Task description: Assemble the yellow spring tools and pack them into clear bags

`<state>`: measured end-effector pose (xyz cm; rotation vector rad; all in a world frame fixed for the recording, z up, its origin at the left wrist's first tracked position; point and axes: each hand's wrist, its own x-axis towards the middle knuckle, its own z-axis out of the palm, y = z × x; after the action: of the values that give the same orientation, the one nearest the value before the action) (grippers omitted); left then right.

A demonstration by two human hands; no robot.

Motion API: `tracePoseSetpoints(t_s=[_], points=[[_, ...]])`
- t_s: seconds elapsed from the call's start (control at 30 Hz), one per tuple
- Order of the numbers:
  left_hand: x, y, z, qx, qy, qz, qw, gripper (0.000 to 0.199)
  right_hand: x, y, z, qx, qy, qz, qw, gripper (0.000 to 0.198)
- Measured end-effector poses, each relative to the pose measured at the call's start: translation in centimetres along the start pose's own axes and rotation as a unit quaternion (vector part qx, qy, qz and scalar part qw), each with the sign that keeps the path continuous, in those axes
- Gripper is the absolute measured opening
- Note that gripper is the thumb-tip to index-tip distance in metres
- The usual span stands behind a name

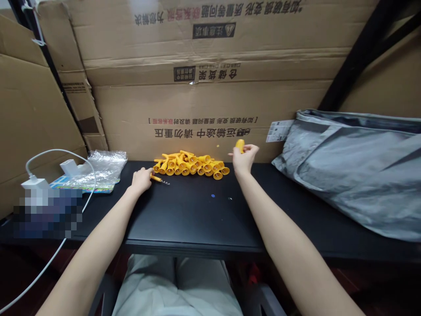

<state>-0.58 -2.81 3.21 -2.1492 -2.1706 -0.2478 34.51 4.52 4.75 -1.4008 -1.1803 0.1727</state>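
Note:
My left hand [142,180] is closed at the left end of the pile, low over the black table. From its fingers a thin yellow rod [155,177] points right, with a coiled metal spiral [165,182] at its tip. Held up at the right of the pile, my right hand [245,159] pinches a rounded yellow piece [240,145]; its lower part is hidden by the fingers. Between both hands lies a heap of yellow funnel-shaped pieces [180,166], their wide mouths mostly facing me.
Cardboard [210,101] walls the back of the black table [184,219]. At left lie clear plastic bags [107,164], a white charger [35,186] with its cable, and a blurred patch. A grey bag [345,175] stands at right. A small blue disc [213,195] lies mid-table.

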Motion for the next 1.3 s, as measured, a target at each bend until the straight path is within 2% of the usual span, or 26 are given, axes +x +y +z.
tracePoseSetpoints(t_s=[0.03, 0.07, 0.13, 0.27, 0.43, 0.57, 0.7, 0.93, 1.3], points=[[0.1, 0.0, 0.1, -0.017, 0.014, 0.003, 1.000, 0.037, -0.8, -0.8, 0.2, 0.076, 0.007, 0.025, 0.997, 0.033], [0.2, 0.1, 0.2, -0.039, 0.031, 0.005, 0.999, 0.036, -1.7, -1.5, 0.5, 0.130, -0.024, 0.033, 0.991, 0.036], [0.2, 0.3, 0.2, -0.090, 0.066, 0.010, 0.994, 0.033, -3.7, -2.6, 0.9, 0.161, -0.109, 0.002, 0.981, 0.038], [0.1, 1.1, 0.2, -0.159, 0.124, 0.037, 0.979, 0.032, -6.6, -3.8, 0.9, 0.101, -0.220, -0.138, 0.960, 0.030], [-0.3, 1.7, 0.4, -0.173, 0.138, 0.084, 0.972, 0.033, -7.8, -3.9, 0.8, -0.010, -0.262, -0.294, 0.919, 0.023], [-0.2, 1.8, 0.8, -0.165, 0.117, 0.105, 0.974, 0.031, -8.2, -3.7, 1.0, -0.042, -0.285, -0.362, 0.886, 0.023], [-0.1, 1.8, 1.0, -0.162, 0.104, 0.111, 0.975, 0.032, -8.6, -3.8, 1.2, -0.054, -0.300, -0.378, 0.874, 0.024], [-0.2, 1.8, 1.0, -0.170, 0.101, 0.104, 0.975, 0.034, -8.7, -3.7, 1.2, -0.083, -0.301, -0.374, 0.873, 0.025], [-0.4, 1.8, 0.7, -0.156, 0.110, 0.103, 0.976, 0.031, -9.0, -3.8, 1.3, -0.049, -0.316, -0.382, 0.867, 0.028]])
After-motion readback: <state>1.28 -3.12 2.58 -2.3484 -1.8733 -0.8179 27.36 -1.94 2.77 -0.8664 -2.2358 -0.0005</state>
